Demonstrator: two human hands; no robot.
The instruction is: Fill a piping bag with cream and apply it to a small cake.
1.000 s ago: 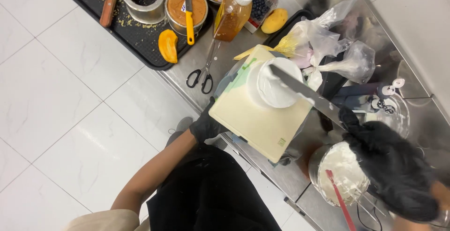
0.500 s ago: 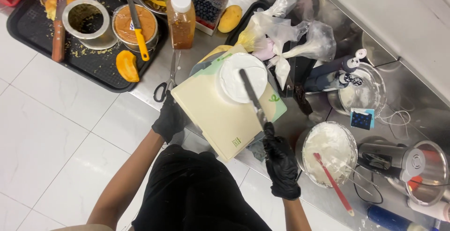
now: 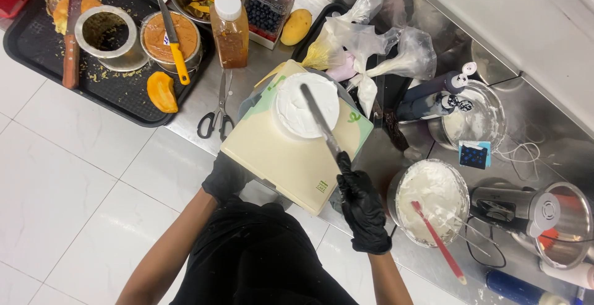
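Gripping spatula (image 3: 320,121), right hand (image 3: 362,209); left hand (image 3: 224,178) clasping board (image 3: 291,156); steel counter (image 3: 204,104), white tiles (image 3: 74,175).

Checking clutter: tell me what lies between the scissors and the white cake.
In the head view, only the cream board's corner and bare steel counter lie between scissors and white cake.

A cake (image 3: 307,105) sits on a board (image 3: 291,159) near the counter's (image 3: 396,150) front edge. A spatula (image 3: 322,122) lies across the cake, its handle in the right hand (image 3: 362,209). The left hand (image 3: 226,178) is at the board's left corner. Scissors (image 3: 218,113) lie left of the board, a bowl of cream (image 3: 433,197) right of it. A tray (image 3: 37,39) is at the far left.
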